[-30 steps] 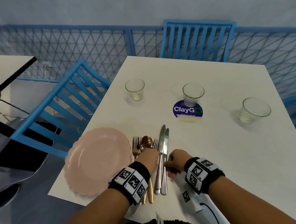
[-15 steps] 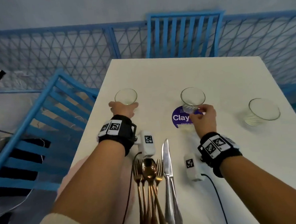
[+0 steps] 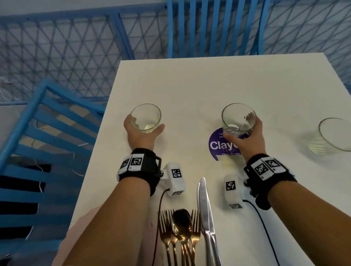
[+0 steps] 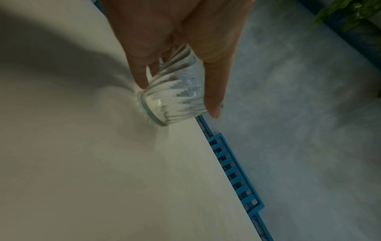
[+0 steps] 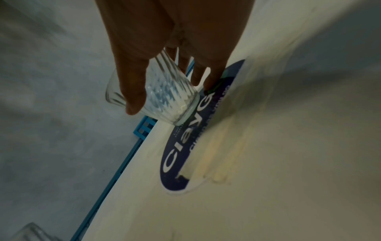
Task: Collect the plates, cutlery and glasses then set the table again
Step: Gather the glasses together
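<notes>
My left hand [image 3: 142, 132] grips a clear ribbed glass [image 3: 146, 118] near the left edge of the white table [image 3: 188, 86]; in the left wrist view the left hand [image 4: 177, 91] wraps that glass [image 4: 175, 101], whose base touches the table. My right hand [image 3: 246, 136] holds a second glass [image 3: 238, 116] over a purple round sticker [image 3: 218, 144]; the right wrist view shows this glass [image 5: 163, 101] tilted, base edge just above the sticker [image 5: 179, 154]. A third glass [image 3: 335, 137] stands alone at the right. Copper forks and a spoon [image 3: 182, 235] and two silver knives [image 3: 207, 223] lie near me. A pink plate [image 3: 74, 237] peeks out under my left forearm.
A blue slatted chair [image 3: 217, 23] stands at the table's far end, another blue chair [image 3: 34, 162] at the left side. A blue lattice fence [image 3: 63, 53] runs behind. The third glass also shows in the right wrist view's lower left corner [image 5: 31, 231].
Both hands left the cutlery and reached forward. Half a second ago they just touched the two glasses; now each hand is wrapped round its glass, and the right glass is tilted.
</notes>
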### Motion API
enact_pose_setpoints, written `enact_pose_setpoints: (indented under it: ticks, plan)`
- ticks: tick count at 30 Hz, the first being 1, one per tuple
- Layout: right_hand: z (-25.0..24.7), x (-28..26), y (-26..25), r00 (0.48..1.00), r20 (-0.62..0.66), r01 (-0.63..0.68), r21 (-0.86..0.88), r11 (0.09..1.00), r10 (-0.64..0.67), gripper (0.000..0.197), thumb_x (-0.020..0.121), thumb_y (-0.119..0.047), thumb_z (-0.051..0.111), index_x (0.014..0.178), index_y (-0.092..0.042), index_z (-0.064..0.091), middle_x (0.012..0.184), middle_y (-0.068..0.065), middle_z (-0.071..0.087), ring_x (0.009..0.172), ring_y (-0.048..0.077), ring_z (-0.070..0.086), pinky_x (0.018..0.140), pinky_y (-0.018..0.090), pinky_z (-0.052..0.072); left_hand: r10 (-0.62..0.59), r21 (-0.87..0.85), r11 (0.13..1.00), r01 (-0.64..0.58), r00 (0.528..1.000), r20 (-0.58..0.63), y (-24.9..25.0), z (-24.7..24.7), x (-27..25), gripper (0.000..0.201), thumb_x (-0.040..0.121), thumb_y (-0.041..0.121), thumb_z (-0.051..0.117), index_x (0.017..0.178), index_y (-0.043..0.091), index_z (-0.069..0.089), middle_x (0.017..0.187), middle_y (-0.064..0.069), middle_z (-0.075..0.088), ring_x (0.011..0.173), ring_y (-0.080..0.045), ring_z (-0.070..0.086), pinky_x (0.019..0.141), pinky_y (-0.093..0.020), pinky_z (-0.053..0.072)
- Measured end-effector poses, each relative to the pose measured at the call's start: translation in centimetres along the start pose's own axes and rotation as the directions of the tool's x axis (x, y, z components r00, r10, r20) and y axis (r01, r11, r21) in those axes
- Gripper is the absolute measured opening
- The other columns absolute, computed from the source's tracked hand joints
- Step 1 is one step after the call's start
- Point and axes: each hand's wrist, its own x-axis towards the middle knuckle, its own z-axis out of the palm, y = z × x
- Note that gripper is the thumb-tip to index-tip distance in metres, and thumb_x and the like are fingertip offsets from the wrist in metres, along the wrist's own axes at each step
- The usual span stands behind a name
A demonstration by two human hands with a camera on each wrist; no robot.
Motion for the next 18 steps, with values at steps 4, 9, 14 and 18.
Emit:
enact_pose_setpoints:
  ticks: [4, 9, 14, 18]
  plan:
    - [-0.1, 0.3, -0.2, 0.999, 0.006, 0.045, 0.034, 0.998, -0.045, 0.089, 0.067, -0.013, 0.082, 0.139, -0.018, 0.030, 0.136, 0.001, 0.048, 0.116, 0.014, 0.050, 0.096, 0.023, 0.039, 0.049, 0.011, 0.999, -0.049, 0.999, 0.018, -0.1, -0.4, 0.7, 0.088, 0.063, 0.008, 0.084, 0.136, 0.012, 0.035, 0.118, 0.006, 0.047, 0.109, -0.011, 0.046, 0.089, -0.012, 0.036]
    - [-0.4, 0.1, -0.1, 0.998, 0.049, 0.033, 0.050, 0.998, -0.036, 0.088, 0.062, -0.011, 0.085, 0.136, -0.014, 0.037, 0.132, 0.005, 0.049, 0.121, 0.021, 0.049, 0.102, 0.033, 0.044, 0.100, 0.058, 0.993, -0.106, 0.990, 0.103, 0.0, -1.1, -0.1, 0.067, 0.062, 0.007, 0.085, 0.114, 0.018, 0.044, 0.111, 0.005, 0.049, 0.105, -0.013, 0.049, 0.092, -0.023, 0.041]
    - [-1.2, -2.0, 0.1, 0.991, 0.136, 0.004, 0.106, 0.994, -0.018, 0.092, 0.055, -0.013, 0.085, 0.133, -0.016, 0.036, 0.124, -0.001, 0.051, 0.113, 0.019, 0.054, 0.100, 0.035, 0.046, 0.170, -0.152, 0.979, -0.136, 0.955, 0.241, 3.1, -1.1, -3.6, 0.064, 0.064, -0.007, 0.080, 0.107, 0.019, 0.041, 0.114, 0.001, 0.051, 0.109, -0.017, 0.051, 0.094, -0.029, 0.045]
    - [-2.1, -4.3, 0.1, 0.980, 0.183, 0.047, 0.144, 0.988, -0.073, 0.088, 0.061, -0.003, 0.084, 0.133, -0.014, 0.035, 0.120, 0.000, 0.052, 0.109, 0.018, 0.055, 0.096, 0.031, 0.047, 0.276, -0.287, 0.943, -0.167, 0.875, 0.398, 6.7, -0.1, -8.4, 0.073, 0.049, 0.006, 0.087, 0.109, 0.016, 0.046, 0.108, 0.009, 0.056, 0.104, -0.013, 0.056, 0.095, -0.031, 0.048]
